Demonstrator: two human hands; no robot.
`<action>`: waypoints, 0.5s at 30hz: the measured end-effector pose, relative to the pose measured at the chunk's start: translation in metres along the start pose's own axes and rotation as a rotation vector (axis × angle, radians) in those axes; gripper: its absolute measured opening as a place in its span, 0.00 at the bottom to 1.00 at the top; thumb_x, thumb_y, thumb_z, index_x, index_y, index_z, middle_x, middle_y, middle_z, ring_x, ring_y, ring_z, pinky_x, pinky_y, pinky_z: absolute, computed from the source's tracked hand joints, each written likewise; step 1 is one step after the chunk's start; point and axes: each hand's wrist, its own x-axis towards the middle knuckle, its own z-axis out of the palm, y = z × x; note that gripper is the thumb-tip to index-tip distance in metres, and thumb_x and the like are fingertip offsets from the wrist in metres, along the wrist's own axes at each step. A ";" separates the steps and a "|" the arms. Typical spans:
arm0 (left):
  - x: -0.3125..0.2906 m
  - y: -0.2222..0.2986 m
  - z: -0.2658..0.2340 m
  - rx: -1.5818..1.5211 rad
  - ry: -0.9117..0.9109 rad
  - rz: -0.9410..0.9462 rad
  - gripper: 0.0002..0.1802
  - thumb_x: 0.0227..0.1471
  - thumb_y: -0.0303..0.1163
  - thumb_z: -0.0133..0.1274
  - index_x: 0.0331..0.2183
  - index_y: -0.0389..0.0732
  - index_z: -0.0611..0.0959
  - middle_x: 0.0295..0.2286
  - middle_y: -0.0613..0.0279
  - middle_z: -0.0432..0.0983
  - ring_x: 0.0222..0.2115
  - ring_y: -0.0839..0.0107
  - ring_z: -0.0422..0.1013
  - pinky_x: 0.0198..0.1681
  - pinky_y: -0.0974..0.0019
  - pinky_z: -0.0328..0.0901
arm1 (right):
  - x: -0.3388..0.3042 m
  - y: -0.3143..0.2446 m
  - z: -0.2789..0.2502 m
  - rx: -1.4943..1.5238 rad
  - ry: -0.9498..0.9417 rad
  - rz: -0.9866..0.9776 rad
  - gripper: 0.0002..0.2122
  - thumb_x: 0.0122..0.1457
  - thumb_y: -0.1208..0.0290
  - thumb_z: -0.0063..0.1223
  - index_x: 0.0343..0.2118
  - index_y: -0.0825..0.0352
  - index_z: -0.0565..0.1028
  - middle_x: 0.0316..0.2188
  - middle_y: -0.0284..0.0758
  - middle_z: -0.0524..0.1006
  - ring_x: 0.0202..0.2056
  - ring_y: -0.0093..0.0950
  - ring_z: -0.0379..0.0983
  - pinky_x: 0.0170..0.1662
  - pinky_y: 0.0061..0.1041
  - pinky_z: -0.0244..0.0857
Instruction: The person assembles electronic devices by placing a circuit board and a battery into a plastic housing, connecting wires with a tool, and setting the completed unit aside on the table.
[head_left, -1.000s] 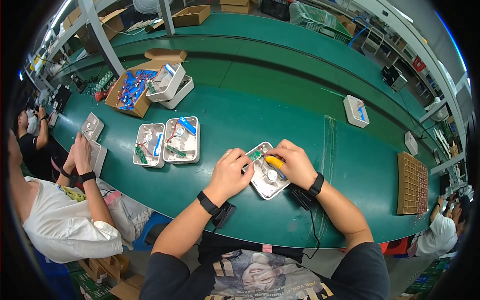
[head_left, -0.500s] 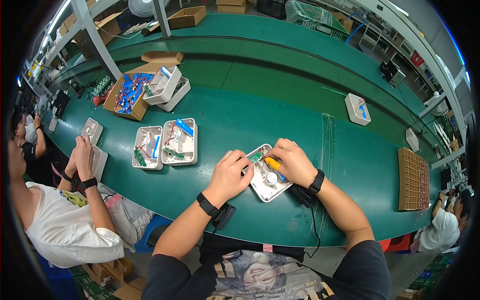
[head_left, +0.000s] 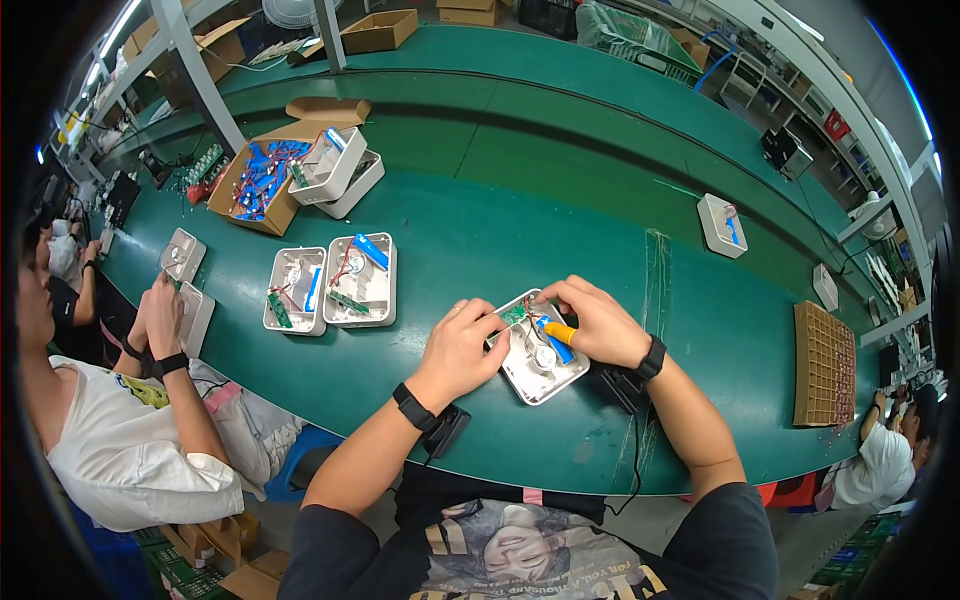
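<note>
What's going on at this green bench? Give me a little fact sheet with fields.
Surface: green workbench
Left hand: resting on the near-left edge of a white open casing
Right hand: over the casing, fingers by a yellow and blue part inside
Nearby: two more open white casings to the left, each with a green circuit board
Box: cardboard box of blue parts farther left
Neighbour: a person in a white shirt at the left

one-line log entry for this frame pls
left hand: steadies white housing | right hand: fingers inside housing at wires, beside blue cell | surface: green belt | nearby: two open housings
</note>
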 end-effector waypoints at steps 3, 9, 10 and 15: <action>-0.002 -0.001 -0.002 0.005 -0.007 -0.016 0.05 0.52 0.28 0.63 0.30 0.36 0.85 0.35 0.55 0.79 0.35 0.56 0.75 0.38 0.56 0.71 | 0.003 0.005 0.000 0.059 -0.058 0.001 0.11 0.61 0.73 0.64 0.46 0.64 0.80 0.31 0.31 0.73 0.33 0.27 0.71 0.38 0.29 0.68; 0.010 0.017 -0.008 -0.117 0.117 -0.075 0.06 0.54 0.29 0.63 0.33 0.37 0.86 0.36 0.58 0.79 0.38 0.58 0.76 0.40 0.57 0.72 | 0.014 0.078 0.016 0.517 0.169 0.020 0.06 0.67 0.73 0.59 0.44 0.67 0.80 0.28 0.26 0.74 0.28 0.19 0.68 0.33 0.25 0.66; 0.010 0.013 -0.013 -0.100 0.122 -0.074 0.06 0.54 0.29 0.63 0.33 0.37 0.86 0.36 0.58 0.79 0.38 0.58 0.76 0.40 0.57 0.72 | 0.014 0.088 0.010 0.592 0.135 0.078 0.06 0.68 0.73 0.58 0.44 0.68 0.80 0.29 0.25 0.74 0.29 0.18 0.68 0.35 0.24 0.66; 0.007 -0.010 -0.021 -0.086 0.163 -0.127 0.07 0.56 0.29 0.62 0.35 0.37 0.85 0.37 0.57 0.80 0.39 0.57 0.77 0.42 0.57 0.72 | 0.018 0.100 0.008 0.746 0.050 0.149 0.04 0.69 0.75 0.57 0.43 0.68 0.79 0.31 0.24 0.75 0.33 0.15 0.70 0.40 0.19 0.68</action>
